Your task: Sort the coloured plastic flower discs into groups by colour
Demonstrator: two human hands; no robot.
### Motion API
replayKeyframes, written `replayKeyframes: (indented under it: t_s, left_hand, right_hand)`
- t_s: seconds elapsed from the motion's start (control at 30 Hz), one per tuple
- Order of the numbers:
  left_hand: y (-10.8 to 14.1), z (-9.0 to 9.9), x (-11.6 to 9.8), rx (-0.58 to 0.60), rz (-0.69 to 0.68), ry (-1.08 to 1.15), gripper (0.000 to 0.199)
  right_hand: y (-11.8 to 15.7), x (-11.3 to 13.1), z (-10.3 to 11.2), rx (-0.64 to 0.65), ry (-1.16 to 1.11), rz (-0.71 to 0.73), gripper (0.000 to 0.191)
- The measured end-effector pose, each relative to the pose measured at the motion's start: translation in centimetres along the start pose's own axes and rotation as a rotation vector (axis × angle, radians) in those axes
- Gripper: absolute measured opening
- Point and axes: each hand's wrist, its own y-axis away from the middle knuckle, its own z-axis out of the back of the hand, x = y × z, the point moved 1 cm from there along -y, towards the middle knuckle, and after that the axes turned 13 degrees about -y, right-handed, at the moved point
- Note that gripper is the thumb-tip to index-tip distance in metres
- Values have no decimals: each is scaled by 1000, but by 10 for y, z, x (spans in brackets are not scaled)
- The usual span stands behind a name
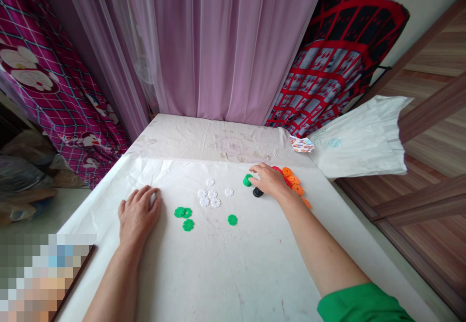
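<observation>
My left hand [140, 215] rests palm down at the left of the white-covered table, fingers stretched forward and nothing visible in it. On the right, my right hand [269, 180] has its thumb and fingertips at a small stack of green snowflake-shaped discs [247, 180]. A stack of black discs [257, 192] sits just below that hand. Past its wrist lie orange discs [296, 189] and red discs [277, 169], partly hidden. Several white discs [212, 194] are spread between the hands. Nearer to me are a loose green disc [232, 220] and a group of three green discs [188, 225].
The table [204, 273] has a white cover. A white plastic bag [364, 140] hangs over its right edge beside a small patterned paper box [302, 143]. Purple curtains [233, 45] hang behind. A pixelated dark-edged object [47, 278] lies at the lower left.
</observation>
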Motion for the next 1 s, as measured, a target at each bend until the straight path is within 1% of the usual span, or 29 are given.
replayKeyframes:
  t_s: [0.07,0.13,0.2,0.27,0.3,0.37,0.47,0.6,0.7,0.83,1.0]
  left_hand:
    - [0,0,0,-3,0,2,41]
    - [0,0,0,-4,-2,5,41]
    - [0,-1,1,-2,-1,8,41]
    - [0,-1,1,2,-2,8,42]
    - [0,-1,0,4,-3,7,42]
    - [0,0,0,4,-5,6,42]
    - [0,0,0,5,-6,11,43]
    - [-1,2,0,3,2,18,43]
    - [0,2,-1,2,3,17,42]
    - [0,2,-1,10,0,11,44]
    - [0,2,-2,7,3,13,42]
  right_hand:
    - [14,5,-1,-29,-63,17,21]
    - [33,14,-10,2,-132,40,17]
    - [54,24,-25,93,-190,63,15]
    - [73,33,-44,171,-221,54,23]
    - [79,36,-52,184,-214,51,26]
    - [88,42,-65,173,-181,44,22]
    - [91,46,-73,154,-114,33,12]
    - [93,52,-71,180,22,85,10]
    - [97,55,-72,165,89,122,12]
    - [98,56,-78,150,130,131,14]
    - [89,55,-78,144,127,142,12]
